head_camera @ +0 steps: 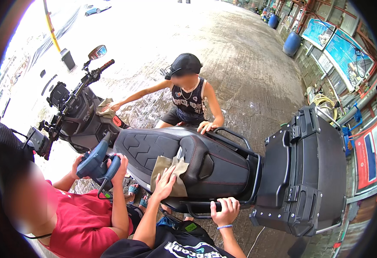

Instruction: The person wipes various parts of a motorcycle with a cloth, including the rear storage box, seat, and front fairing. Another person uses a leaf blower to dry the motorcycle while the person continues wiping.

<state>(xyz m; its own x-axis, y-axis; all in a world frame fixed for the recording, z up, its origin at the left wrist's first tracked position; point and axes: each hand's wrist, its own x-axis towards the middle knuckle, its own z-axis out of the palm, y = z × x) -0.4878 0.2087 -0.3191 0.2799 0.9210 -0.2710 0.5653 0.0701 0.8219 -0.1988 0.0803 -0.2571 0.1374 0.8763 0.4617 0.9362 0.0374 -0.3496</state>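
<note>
A scooter with a black two-part seat [149, 146] stands crosswise before me. My left hand [166, 181] lies with its fingers stretched over a tan cloth [181, 167], holding it against the seat's near side, by the raised step. Part of the cloth is hidden under the palm. Farther right, my right hand [224, 211] curls over the near black grab rail [198, 215]; a blue beaded bracelet [224, 226] circles that wrist. The rear seat section [224, 164] with red stitching lies just beyond both hands.
At left, a person in red [82, 219] holds a blue electric blower [98, 164] towards the scooter's front. Opposite, another person [188, 96] wipes the front bodywork with a cloth [105, 108]. A black top box [304, 171] sits behind the seat. Handlebars [75, 96] rise at upper left.
</note>
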